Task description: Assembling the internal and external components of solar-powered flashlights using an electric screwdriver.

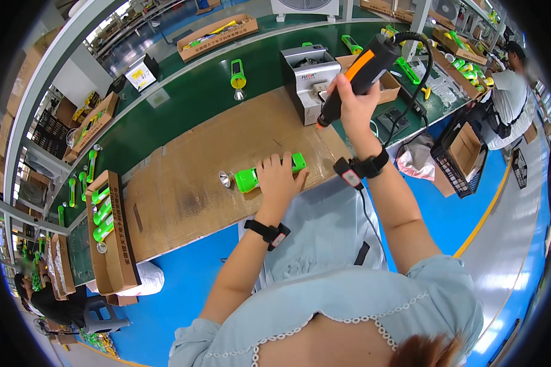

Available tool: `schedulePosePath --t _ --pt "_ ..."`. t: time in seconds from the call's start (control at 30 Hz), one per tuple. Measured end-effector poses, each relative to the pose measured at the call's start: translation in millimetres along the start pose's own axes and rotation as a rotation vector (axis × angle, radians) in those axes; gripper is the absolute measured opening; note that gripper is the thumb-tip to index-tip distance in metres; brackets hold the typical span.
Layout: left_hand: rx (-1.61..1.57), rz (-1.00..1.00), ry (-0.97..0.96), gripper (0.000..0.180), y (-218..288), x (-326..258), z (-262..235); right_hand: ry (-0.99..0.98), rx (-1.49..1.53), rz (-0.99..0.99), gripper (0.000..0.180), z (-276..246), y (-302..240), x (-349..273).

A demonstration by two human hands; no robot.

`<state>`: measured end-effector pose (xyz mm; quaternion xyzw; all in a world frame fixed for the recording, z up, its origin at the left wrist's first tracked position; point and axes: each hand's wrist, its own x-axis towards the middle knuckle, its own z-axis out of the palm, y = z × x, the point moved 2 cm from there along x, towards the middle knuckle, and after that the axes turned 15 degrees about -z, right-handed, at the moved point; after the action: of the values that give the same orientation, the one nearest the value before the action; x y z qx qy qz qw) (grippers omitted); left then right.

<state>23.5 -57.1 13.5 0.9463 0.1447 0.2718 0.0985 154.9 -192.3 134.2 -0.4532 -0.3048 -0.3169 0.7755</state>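
Observation:
On the cardboard sheet (pixel 183 159) covering the near bench lies a green flashlight body (pixel 247 180). My left hand (pixel 278 182) is wrapped over it from above and presses it to the sheet. Beside its wide end sits a shiny silver reflector (pixel 225 178). Raised to the right, my right hand (pixel 356 109) grips a black and orange electric screwdriver (pixel 366 67), tilted with its tip pointing down and left. That tip is above the sheet's right part, apart from the flashlight. A dark cable runs from the screwdriver's upper end.
Behind the screwdriver tip stands a silver box-shaped machine (pixel 303 92). Another green flashlight (pixel 237 76) lies on the green belt (pixel 196 104). At left, a cardboard box (pixel 116 260) holds several green flashlights. A black crate (pixel 462 159) and a seated co-worker (pixel 511 104) are at right.

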Motion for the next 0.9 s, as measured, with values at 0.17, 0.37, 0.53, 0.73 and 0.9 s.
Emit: schedulePosePath --t 0.17,0.37,0.53,0.73,0.9 --pt "-0.029 0.026 0.068 0.051 3.4 -6.1 -4.9 0.074 -0.222 -0.211 0.038 -14.3 40.6 56.3" --pt "-0.016 0.011 0.077 0.052 1.9 -10.0 -4.9 -0.006 -0.296 -0.188 0.031 -9.7 55.8 64.3" --pt "-0.039 -0.020 0.050 0.051 2.5 -10.4 -4.2 0.052 -0.208 -0.115 0.039 -9.7 56.6 65.1" --pt "-0.051 -0.018 0.040 0.051 3.4 -9.8 -5.1 -0.035 -0.304 -0.132 0.040 -5.8 66.4 62.3" --pt "-0.040 -0.010 0.037 0.050 3.7 -8.8 -5.9 -0.250 -0.134 0.224 0.030 9.5 47.0 63.6"
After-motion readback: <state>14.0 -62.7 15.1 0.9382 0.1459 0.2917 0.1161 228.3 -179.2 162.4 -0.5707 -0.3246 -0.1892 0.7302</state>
